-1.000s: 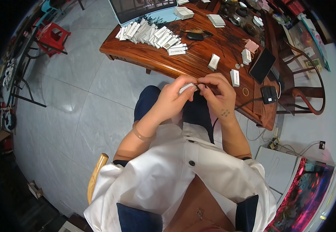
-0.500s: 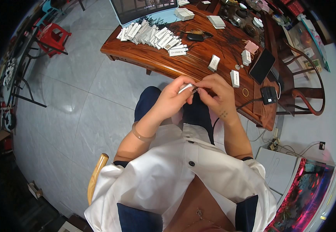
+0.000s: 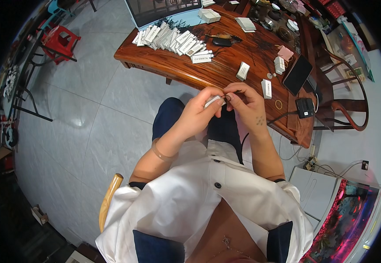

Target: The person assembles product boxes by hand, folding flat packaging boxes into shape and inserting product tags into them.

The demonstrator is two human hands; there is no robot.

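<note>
My left hand [image 3: 199,111] is closed around a small white tag or thin stack of tags [image 3: 212,102], held above my lap at the table's front edge. A thin black string [image 3: 225,97] loops from it toward my right hand [image 3: 249,107]. The thumb and forefinger of that hand pinch the string, a little apart from the tag. Ahead on the table lies a large heap of white printed tags [image 3: 173,40], with black strings tangled at its back. Two small bundles of tags, the left bundle [image 3: 242,71] and the right bundle [image 3: 266,89], rest just beyond my hands.
The brown wooden table [image 3: 155,64] also bears a tablet in a light-blue case [image 3: 164,12], a dark phone [image 3: 297,75], a black box with a cable [image 3: 304,108], a rubber band [image 3: 278,104] and loose black strings [image 3: 260,46]. A red stool [image 3: 62,44] stands far left.
My right hand has drawn slightly right, away from my left, and a loop of string now shows between them. My left thumb has shifted over the tag.
</note>
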